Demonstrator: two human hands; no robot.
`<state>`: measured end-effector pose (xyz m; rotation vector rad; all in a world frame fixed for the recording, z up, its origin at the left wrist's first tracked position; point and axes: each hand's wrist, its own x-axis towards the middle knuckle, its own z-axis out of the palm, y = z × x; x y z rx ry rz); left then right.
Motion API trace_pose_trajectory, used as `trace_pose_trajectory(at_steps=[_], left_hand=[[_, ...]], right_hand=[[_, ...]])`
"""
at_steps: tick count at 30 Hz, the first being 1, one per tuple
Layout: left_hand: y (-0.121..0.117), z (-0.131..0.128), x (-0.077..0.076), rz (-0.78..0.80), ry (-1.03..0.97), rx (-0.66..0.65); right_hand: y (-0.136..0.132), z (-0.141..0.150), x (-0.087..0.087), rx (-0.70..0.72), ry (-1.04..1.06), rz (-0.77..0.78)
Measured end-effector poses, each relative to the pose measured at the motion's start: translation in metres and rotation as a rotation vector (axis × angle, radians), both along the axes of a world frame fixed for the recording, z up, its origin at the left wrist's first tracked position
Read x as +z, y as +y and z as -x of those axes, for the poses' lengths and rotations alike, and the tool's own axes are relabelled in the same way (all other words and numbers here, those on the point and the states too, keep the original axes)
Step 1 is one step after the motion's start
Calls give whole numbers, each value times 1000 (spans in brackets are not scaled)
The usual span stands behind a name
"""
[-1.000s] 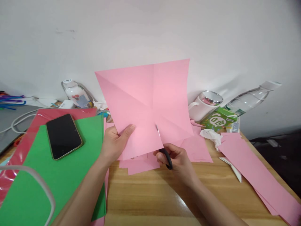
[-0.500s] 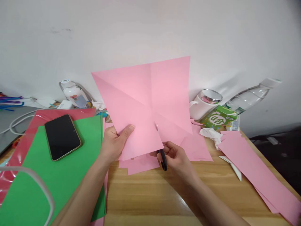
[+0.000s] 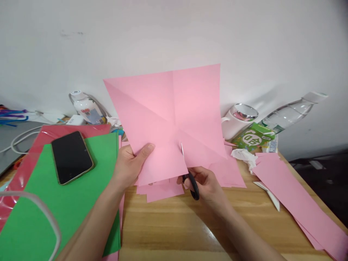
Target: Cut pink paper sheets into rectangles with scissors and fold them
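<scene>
A creased sheet of pink paper (image 3: pixel 152 108) is held up above the table. My left hand (image 3: pixel 132 161) pinches its lower left edge, thumb on the near face and fingers hidden behind. In my right hand (image 3: pixel 205 183) are black-handled scissors (image 3: pixel 193 185), gripped by the loops. One blade shows in front of the sheet, inside a slit that runs from the lower edge up toward the crossing of the creases. The other blade is hidden behind the paper. More pink paper pieces (image 3: pixel 163 192) lie on the table beneath the sheet.
On the left, a phone (image 3: pixel 72 157) rests on green paper (image 3: pixel 78 203), near a white bottle (image 3: pixel 88 108). To the right are a mug (image 3: pixel 236 121), a green box (image 3: pixel 254 137), a tilted clear bottle (image 3: pixel 290 114), crumpled tissue (image 3: pixel 244 155) and pink strips (image 3: pixel 296 199). A wall stands behind.
The scissors' handles swung closer together, then apart again, with the blade staying in the slit. The sheet's upper left corner shifted slightly left. My left hand keeps its pinch.
</scene>
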<state>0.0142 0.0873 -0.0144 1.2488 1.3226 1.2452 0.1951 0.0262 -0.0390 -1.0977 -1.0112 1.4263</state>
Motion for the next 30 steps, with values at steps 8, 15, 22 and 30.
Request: trace_pose_trajectory(at_steps=[8, 15, 22, 30], left_hand=[[-2, -5, 1, 41, -24, -38], [-3, -4, 3, 31, -51, -59], [-2, -4, 0, 28, -41, -51], [-3, -5, 3, 28, -26, -36]], right_hand=[[-1, 2, 5, -50, -97, -27], [1, 3, 5, -68, -91, -81], [0, 3, 7, -80, -136, -63], [0, 2, 2, -84, -111, -60]])
